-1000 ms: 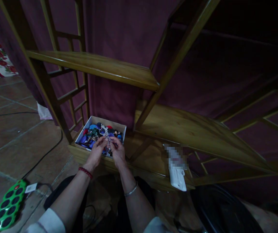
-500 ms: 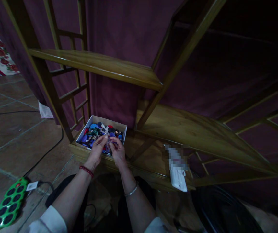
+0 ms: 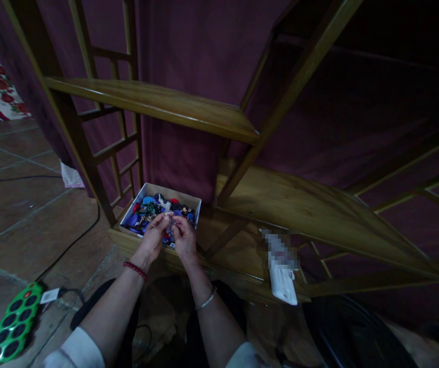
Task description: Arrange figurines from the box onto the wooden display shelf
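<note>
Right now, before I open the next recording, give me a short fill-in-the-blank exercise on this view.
1. While the left hand and right hand hold a small shiny piece over the box, the red beaded bracelet is on the ____ wrist.
2. Seen by the person, the white object lies to the ____ of the box.
3. The casing of the power strip on the floor is ____.

Missing words: left; right; green.

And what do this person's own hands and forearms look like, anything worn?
The left hand and right hand are gloveless. A dark red beaded bracelet circles the left wrist, a thin silvery bangle the right. Pale sleeves end well above both.
</note>
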The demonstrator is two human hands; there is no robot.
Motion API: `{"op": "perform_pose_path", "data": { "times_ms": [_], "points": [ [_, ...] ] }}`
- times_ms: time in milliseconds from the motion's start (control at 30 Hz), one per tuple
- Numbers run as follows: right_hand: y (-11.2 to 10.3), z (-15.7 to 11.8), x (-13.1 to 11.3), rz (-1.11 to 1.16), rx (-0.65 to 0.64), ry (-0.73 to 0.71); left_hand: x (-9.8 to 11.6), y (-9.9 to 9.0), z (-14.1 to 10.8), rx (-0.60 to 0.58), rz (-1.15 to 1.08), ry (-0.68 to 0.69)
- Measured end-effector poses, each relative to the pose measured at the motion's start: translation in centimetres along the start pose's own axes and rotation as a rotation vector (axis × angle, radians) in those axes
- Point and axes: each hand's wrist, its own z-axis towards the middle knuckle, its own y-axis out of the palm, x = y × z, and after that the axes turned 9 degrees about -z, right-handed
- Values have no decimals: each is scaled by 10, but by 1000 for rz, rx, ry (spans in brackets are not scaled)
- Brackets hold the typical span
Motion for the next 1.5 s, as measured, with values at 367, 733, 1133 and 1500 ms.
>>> {"op": "perform_pose_path", "data": {
  "times_ms": [367,733,1133,1500],
  "points": [
    [-3,-1,-5,-217,47,-96,1,3,1,52,-25,25],
    [-3,-1,-11,-206,24,-106,-2,4,3,94,-24,98],
    [0,2,-3,-59,49,-16,-3,0,5,42,-139,-8],
    [0,1,3,-82,109,84,1,5,3,85,-199,-18]
  ]
}}
